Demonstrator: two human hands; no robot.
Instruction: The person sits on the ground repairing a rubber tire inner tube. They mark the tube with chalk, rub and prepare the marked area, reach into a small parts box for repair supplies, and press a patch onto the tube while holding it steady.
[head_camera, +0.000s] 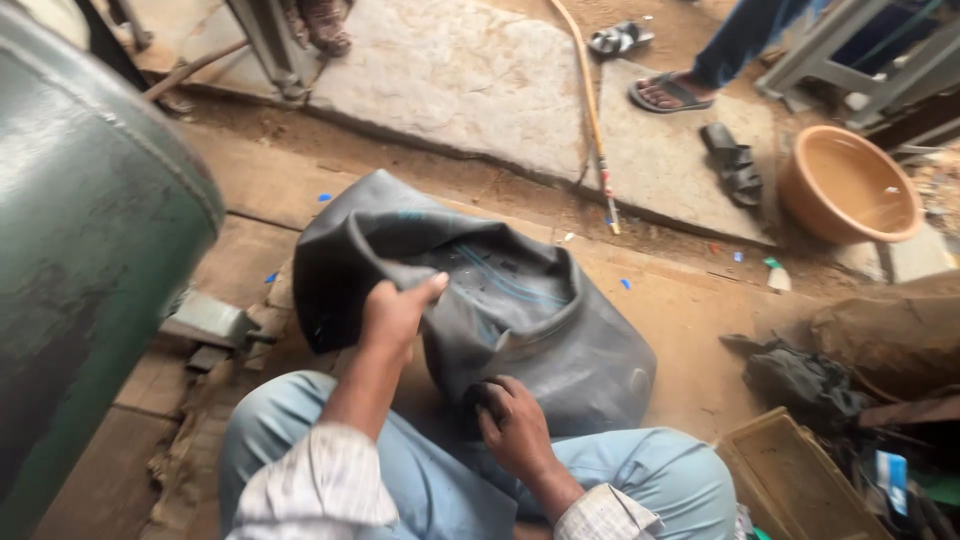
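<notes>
Seated person, knees in pale blue trousers (640, 470) at the bottom of the view, striped shirt cuffs on both wrists. Left hand (397, 312) is closed over a fold of a large black rubber inner tube (560, 340), fingers curled on the upper edge, thumb stretched out along the rubber toward the right. Right hand (515, 425) sits lower and nearer the body, fingers bunched and pressed into the tube's lower edge; it looks pinched on the rubber, though the fingertips are partly buried in the fold, so the exact grip is hard to read. The tube lies slack and crumpled across the lap and onto the dusty floor, bulging out beyond both hands, with thin blue lines on the surface just past the left hand's thumb. Far to the left of the left hand stands a big dark green metal tank (90, 230), with a small grey fitting (210, 322) at its foot. Well beyond the hands lies a stone slab (470, 80) with a long thin stick (590, 110) across it. Farther off to the right of the right hand: an orange-brown basin (850, 185), a loose dark sandal (732, 162), another person's sandalled foot (668, 92). Close right of the right hand, a shallow tan tray (790, 480) and a heap of dark rags (805, 385).
</notes>
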